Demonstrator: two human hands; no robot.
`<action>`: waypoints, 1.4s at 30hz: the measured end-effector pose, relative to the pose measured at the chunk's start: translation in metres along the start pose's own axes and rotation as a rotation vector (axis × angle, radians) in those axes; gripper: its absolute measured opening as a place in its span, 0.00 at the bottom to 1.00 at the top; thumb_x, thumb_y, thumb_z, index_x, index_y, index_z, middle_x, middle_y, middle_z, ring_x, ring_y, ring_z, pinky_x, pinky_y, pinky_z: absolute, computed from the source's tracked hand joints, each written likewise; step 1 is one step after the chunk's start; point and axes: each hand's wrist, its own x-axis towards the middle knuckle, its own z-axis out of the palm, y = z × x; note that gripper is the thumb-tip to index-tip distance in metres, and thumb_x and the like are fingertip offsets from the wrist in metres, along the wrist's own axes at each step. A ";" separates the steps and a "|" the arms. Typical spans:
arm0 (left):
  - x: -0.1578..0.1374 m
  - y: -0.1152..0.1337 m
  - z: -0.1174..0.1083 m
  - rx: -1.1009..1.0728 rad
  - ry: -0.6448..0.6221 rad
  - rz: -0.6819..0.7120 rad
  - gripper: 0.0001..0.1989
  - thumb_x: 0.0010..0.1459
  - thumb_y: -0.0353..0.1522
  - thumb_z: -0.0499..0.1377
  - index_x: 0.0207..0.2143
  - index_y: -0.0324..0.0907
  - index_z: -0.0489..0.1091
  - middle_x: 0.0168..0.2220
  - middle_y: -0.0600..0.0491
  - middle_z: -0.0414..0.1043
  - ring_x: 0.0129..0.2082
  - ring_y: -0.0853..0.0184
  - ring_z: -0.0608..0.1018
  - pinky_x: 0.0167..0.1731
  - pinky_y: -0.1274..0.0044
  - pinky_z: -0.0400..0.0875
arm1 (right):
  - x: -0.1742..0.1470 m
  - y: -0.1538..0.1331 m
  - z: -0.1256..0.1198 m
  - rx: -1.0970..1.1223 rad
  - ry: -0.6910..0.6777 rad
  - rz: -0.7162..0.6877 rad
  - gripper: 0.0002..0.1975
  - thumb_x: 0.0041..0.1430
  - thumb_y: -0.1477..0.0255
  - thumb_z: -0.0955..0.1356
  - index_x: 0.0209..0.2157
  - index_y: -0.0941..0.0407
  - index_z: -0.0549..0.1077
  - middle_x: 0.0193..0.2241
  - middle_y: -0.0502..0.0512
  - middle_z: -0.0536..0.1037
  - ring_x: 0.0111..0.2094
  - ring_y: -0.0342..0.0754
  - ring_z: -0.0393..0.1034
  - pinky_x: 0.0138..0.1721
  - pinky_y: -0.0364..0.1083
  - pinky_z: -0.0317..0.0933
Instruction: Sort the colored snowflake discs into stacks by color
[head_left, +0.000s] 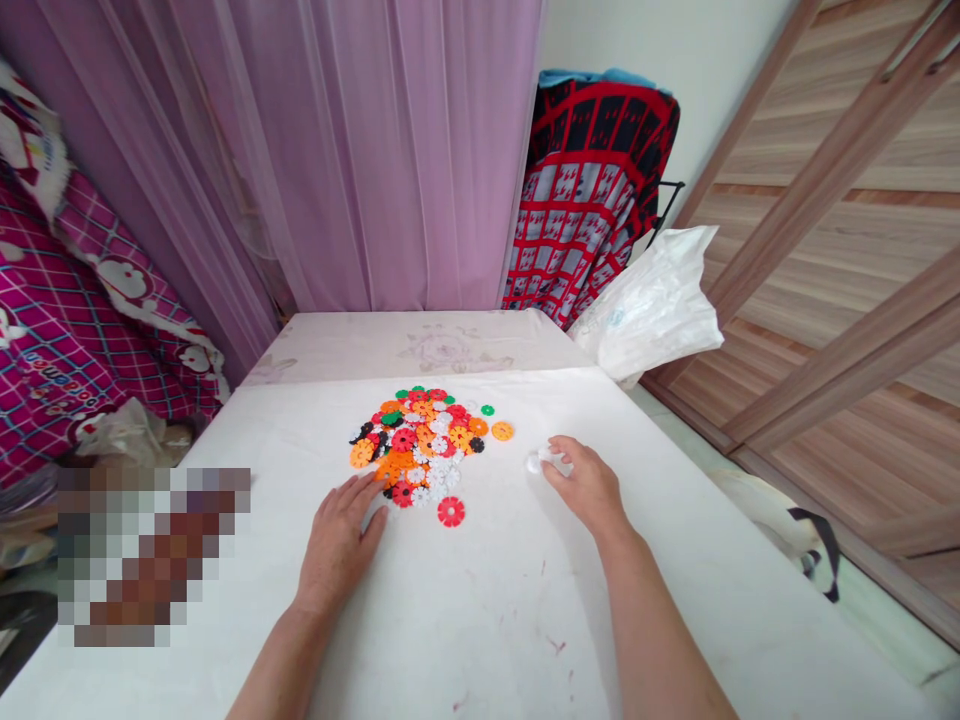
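A loose pile of plastic snowflake discs [424,440] in red, orange, white, green and black lies on the white tablecloth [480,610]. At its near left edge is my left hand [341,535], palm down with the fingers stretched out, fingertips touching orange discs. My right hand [587,485] is to the right of the pile, fingers closed in a pinch around white snowflake discs [553,460]. How many it holds I cannot tell. A red disc [451,512] lies apart in front of the pile, and an orange disc [502,431] on its right side.
A white plastic bag [652,300] stands past the table's far right corner, before a chair draped in red and black cloth [585,190]. Purple curtains [390,150] hang behind the table. Wooden wardrobe doors [847,250] are on the right. A pixelated patch covers part of the left side.
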 end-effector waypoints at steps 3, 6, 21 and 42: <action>0.000 0.001 0.000 -0.004 0.011 0.006 0.21 0.62 0.40 0.48 0.52 0.45 0.70 0.56 0.48 0.71 0.57 0.55 0.70 0.56 0.57 0.63 | 0.001 -0.001 0.001 -0.054 -0.017 -0.027 0.15 0.52 0.69 0.66 0.43 0.49 0.71 0.38 0.48 0.78 0.38 0.47 0.70 0.39 0.46 0.60; 0.000 0.002 -0.001 -0.011 0.021 0.011 0.21 0.62 0.40 0.48 0.52 0.45 0.70 0.55 0.48 0.71 0.57 0.55 0.71 0.56 0.57 0.64 | 0.000 -0.004 0.003 -0.108 -0.038 -0.056 0.14 0.53 0.70 0.66 0.43 0.50 0.72 0.39 0.49 0.78 0.40 0.47 0.69 0.39 0.45 0.60; 0.000 0.001 0.001 -0.019 0.019 0.003 0.21 0.62 0.39 0.48 0.54 0.45 0.69 0.56 0.48 0.70 0.57 0.56 0.70 0.57 0.57 0.63 | -0.006 -0.045 0.004 -0.031 -0.080 -0.205 0.11 0.59 0.73 0.62 0.38 0.51 0.75 0.40 0.51 0.77 0.40 0.46 0.69 0.43 0.44 0.60; 0.000 0.005 -0.001 -0.020 -0.014 -0.035 0.20 0.62 0.38 0.49 0.54 0.46 0.69 0.57 0.49 0.69 0.58 0.56 0.69 0.58 0.57 0.61 | -0.005 -0.115 0.048 -0.144 -0.483 -0.186 0.11 0.54 0.66 0.67 0.40 0.51 0.75 0.41 0.52 0.75 0.39 0.45 0.70 0.37 0.42 0.57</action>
